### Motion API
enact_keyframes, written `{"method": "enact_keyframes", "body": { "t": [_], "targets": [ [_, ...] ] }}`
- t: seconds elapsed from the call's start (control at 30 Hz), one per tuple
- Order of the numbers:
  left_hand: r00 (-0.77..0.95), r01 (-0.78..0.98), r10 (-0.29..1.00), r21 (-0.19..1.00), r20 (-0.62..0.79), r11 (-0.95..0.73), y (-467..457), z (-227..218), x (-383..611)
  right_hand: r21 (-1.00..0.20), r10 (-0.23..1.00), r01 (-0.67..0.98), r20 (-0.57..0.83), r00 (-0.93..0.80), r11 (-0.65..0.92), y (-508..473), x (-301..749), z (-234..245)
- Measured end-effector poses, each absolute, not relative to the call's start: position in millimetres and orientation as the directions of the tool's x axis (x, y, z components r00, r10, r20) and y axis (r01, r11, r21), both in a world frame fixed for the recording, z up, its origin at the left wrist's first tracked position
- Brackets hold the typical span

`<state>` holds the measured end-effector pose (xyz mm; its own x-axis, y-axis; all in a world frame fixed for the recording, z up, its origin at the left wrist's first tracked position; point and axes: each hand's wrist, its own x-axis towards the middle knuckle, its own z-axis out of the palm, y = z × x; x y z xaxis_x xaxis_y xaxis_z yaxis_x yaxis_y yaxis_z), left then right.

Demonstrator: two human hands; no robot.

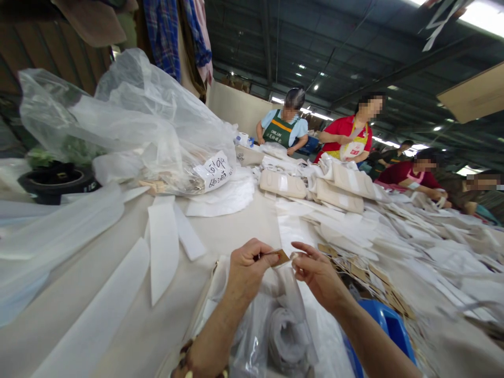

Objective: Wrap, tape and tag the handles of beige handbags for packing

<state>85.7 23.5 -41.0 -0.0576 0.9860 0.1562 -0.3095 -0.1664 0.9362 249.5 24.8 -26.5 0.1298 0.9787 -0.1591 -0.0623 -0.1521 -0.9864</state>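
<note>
My left hand (248, 270) pinches a small brown card tag (282, 257) between thumb and fingers. Close by on its right, my right hand (317, 275) has its thumb and some fingers pressed together at a small whitish bit, too small to name; another finger is stretched out. Below both hands lies a pale bag (220, 278) covered with clear plastic (255, 325). A coiled roll of white material (289, 336) shows under that plastic. Beside my right forearm is a heap of brown tags with pale strings (366, 273).
A blue plastic bin (388, 325) stands at the lower right. White strips (163, 247) lie on the left of the table, below a large clear plastic bag (157, 121). Beige bags (338, 194) are piled ahead. Several people work beyond, one in a green apron (280, 131).
</note>
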Motion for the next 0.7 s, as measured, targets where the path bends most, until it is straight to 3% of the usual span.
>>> {"method": "enact_keyframes", "body": {
  "t": [0.1,0.2,0.3,0.37,0.47,0.53,0.6,0.7],
  "targets": [
    [-0.059,-0.506,0.990,0.851,0.132,-0.143,22,-40,84,-0.997,0.996,0.071,-0.028,0.089,-0.035,18,249,-16],
    [0.000,-0.585,0.988,0.801,0.152,-0.123,21,-40,86,-0.949,0.987,0.306,0.031,-0.156,0.078,10,240,-4],
    [0.039,-0.573,0.984,0.811,0.173,-0.119,21,-41,88,-0.966,0.987,0.257,-0.012,-0.161,0.031,11,234,-4],
    [0.028,-0.449,0.981,0.879,0.192,-0.159,23,-44,90,-0.995,0.998,0.089,-0.050,-0.025,-0.048,16,235,-8],
    [0.158,0.010,0.929,0.940,0.336,-0.342,24,-51,94,-0.984,0.985,-0.137,-0.128,0.116,-0.112,24,240,-14],
    [0.357,0.259,0.838,0.818,0.413,-0.514,25,-54,98,-0.970,0.979,-0.205,-0.159,0.125,-0.132,26,242,-14],
    [0.483,0.382,0.767,0.687,0.422,-0.618,24,-57,101,-0.964,0.978,-0.226,-0.169,0.121,-0.138,26,241,-12],
    [0.485,0.535,0.789,0.585,0.378,-0.609,24,-58,104,-0.964,0.977,-0.231,-0.164,0.139,-0.129,31,237,-9]
  ]
}}
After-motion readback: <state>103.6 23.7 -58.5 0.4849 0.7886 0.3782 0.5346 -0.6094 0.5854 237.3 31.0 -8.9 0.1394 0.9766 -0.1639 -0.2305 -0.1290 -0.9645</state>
